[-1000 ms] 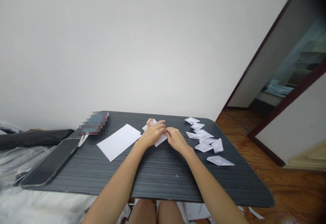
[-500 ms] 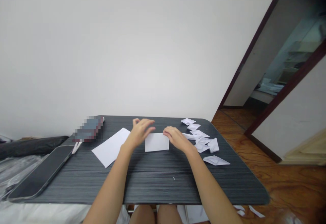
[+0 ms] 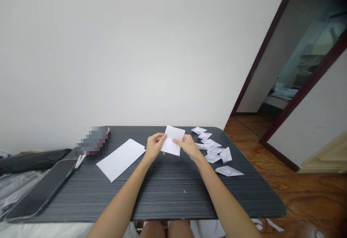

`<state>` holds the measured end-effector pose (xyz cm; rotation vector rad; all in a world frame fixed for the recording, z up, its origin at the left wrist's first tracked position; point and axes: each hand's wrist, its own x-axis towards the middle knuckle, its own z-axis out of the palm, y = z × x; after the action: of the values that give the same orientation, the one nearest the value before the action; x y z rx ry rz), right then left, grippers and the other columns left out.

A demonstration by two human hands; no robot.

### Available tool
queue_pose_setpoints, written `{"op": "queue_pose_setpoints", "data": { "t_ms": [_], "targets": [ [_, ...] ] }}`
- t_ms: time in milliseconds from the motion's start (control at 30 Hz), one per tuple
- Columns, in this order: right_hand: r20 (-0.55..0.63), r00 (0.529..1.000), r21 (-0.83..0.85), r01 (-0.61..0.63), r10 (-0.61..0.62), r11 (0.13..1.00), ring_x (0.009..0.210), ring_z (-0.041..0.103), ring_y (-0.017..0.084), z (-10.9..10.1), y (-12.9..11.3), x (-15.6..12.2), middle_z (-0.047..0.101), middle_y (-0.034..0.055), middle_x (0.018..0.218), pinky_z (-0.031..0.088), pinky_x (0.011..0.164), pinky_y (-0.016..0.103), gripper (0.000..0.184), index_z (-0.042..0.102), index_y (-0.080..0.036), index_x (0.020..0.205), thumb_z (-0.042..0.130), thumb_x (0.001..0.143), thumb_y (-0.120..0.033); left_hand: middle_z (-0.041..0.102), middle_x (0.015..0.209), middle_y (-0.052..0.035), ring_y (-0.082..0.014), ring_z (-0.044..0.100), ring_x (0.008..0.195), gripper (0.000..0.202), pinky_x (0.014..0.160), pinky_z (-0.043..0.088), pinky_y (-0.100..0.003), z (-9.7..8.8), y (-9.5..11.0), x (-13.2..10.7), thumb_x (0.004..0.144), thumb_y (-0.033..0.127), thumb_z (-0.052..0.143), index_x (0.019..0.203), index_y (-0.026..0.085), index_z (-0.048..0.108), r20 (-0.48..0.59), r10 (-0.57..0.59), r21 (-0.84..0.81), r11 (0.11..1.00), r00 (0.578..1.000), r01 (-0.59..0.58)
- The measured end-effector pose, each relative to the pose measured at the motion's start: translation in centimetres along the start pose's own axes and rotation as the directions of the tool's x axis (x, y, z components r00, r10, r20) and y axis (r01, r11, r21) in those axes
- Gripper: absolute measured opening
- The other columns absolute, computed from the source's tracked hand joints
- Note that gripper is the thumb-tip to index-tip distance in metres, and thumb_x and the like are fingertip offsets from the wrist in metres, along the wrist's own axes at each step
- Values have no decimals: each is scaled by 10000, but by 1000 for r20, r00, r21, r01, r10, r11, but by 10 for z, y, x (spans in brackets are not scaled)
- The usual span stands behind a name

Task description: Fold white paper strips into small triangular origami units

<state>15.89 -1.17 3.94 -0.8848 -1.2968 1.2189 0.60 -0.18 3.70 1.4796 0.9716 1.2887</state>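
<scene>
Between my two hands a folded sheet of white paper (image 3: pixel 171 144) is held up above the table, slightly tilted. My left hand (image 3: pixel 155 145) pinches its left edge, thumb in front and fingers behind. On the right edge, my right hand (image 3: pixel 188 146) grips it with the thumb lying across the front face. More white paper (image 3: pixel 121 159) lies flat to the left of my left hand. Several folded paper boats (image 3: pixel 213 149) are grouped to the right of my right hand, with one boat (image 3: pixel 229 171) nearer to me.
A dark, wood-grained table (image 3: pixel 173 194) stands against a white wall. At its left edge lies a large dark phone (image 3: pixel 43 189), beside a blurred-out object (image 3: pixel 92 142) with a white cable (image 3: pixel 79 161). Paper scraps (image 3: pixel 275 225) lie on the floor at the right.
The paper lay flat on the table under my hands; now it is lifted and turned upright. My left hand, formerly raised with fingers apart, has closed on its left edge.
</scene>
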Motion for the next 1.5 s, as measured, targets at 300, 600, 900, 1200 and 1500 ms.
{"op": "queue_pose_setpoints", "data": {
  "t_ms": [300, 600, 900, 1200, 1500],
  "targets": [
    [97, 992, -89, 91, -82, 992, 744, 597, 176, -4, -2, 0, 668, 48, 798, 445, 667, 285, 220, 677, -173, 812, 561, 634, -228, 615, 587, -28, -108, 560, 509, 277, 478, 425, -201, -6, -2, 5, 620, 312, 638, 785, 91, 626, 128, -110, -320, 936, 986, 146],
    [187, 957, -232, 263, -222, 936, 680, 555, 128, -10, -7, -1, 628, 25, 742, 404, 604, 232, 200, 681, -179, 743, 512, 652, -123, 630, 598, -110, -170, 613, 496, 496, 326, 377, -170, -3, 4, 1, 719, 524, 464, 805, 51, 584, 379, -249, -216, 913, 891, 347],
    [282, 918, -225, 346, -279, 911, 695, 535, 114, -15, -4, 0, 574, 19, 737, 385, 624, 228, 159, 648, -164, 615, 526, 661, -73, 642, 642, -118, -166, 617, 507, 470, 340, 412, -175, -7, 9, 1, 731, 493, 472, 827, 47, 584, 375, -217, -188, 934, 901, 303],
    [306, 907, -309, 382, -289, 871, 714, 540, 123, -15, -8, -1, 558, 28, 758, 395, 634, 243, 146, 643, -163, 587, 548, 674, -94, 637, 555, -99, -168, 611, 502, 392, 359, 427, -185, -5, 7, 1, 730, 424, 512, 777, 42, 587, 348, -143, -103, 976, 926, 190],
    [304, 899, -378, 417, -315, 826, 720, 536, 123, -14, -10, -4, 551, 24, 770, 400, 635, 245, 180, 646, -174, 598, 524, 680, -70, 631, 547, -88, -156, 602, 492, 419, 375, 435, -196, -1, 4, 3, 750, 442, 461, 785, 43, 582, 325, -86, -42, 994, 942, 105]
  ]
}}
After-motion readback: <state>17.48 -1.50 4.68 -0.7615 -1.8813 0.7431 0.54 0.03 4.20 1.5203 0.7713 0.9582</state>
